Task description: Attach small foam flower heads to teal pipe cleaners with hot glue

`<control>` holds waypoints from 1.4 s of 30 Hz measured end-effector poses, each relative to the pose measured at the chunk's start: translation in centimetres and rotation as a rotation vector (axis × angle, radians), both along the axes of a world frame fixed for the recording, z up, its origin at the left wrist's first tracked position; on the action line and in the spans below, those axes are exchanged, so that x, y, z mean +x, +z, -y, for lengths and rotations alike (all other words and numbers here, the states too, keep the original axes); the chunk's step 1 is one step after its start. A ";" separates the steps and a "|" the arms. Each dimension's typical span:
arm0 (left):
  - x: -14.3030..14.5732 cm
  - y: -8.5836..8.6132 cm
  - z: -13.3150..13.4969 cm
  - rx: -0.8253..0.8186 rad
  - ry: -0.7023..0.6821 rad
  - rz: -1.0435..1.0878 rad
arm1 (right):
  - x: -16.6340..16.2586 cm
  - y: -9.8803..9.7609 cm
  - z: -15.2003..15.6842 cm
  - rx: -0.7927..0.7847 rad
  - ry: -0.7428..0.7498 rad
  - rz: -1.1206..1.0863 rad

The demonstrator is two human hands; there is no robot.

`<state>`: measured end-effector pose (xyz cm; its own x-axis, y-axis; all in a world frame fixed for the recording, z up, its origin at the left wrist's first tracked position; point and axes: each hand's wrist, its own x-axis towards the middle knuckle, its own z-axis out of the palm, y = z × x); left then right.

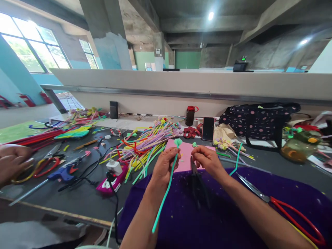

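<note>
My left hand [166,164] pinches a mint-green pipe-cleaner flower [177,142] just below its fuzzy head, and its long stem [166,193] hangs down towards me. Beside it, my right hand [206,158] is closed, thumb and fingertips together; what they hold, if anything, is hidden. Dark pliers [197,183] have their jaws close to those fingertips and their handles pointing at me; I cannot tell whether they are held. Behind the hands lies a pink sheet [185,165] with a small green fuzzy piece [194,144] near its far edge. Purple cloth [178,211] spreads below.
Red-handled scissors [264,197] lie on the cloth at right. Left are piled pipe cleaners [153,138], a magenta power strip [111,183], a blue glue gun [63,173] and another person's hand [14,162]. A phone [208,128], bottle [190,117] and bag [254,121] stand behind.
</note>
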<state>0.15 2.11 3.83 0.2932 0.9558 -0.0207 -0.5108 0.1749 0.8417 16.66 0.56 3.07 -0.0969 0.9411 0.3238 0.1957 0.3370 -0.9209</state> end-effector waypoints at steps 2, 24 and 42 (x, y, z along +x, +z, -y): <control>-0.4 0.1 -0.3 0.004 0.028 0.022 | 0.3 -0.1 -0.2 -0.038 0.042 0.028; -5.1 -1.5 -0.9 -0.004 0.180 -0.058 | 0.2 -2.4 -1.5 0.034 0.089 0.518; -3.7 -2.1 -0.2 -0.021 0.036 -0.042 | -5.8 -4.5 -5.2 0.134 -0.037 1.313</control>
<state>-3.59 2.28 1.70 0.2570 0.9650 -0.0526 -0.4812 0.1750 0.8589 10.86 5.74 -1.40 -0.3835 0.9182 0.0996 0.9227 0.3855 -0.0010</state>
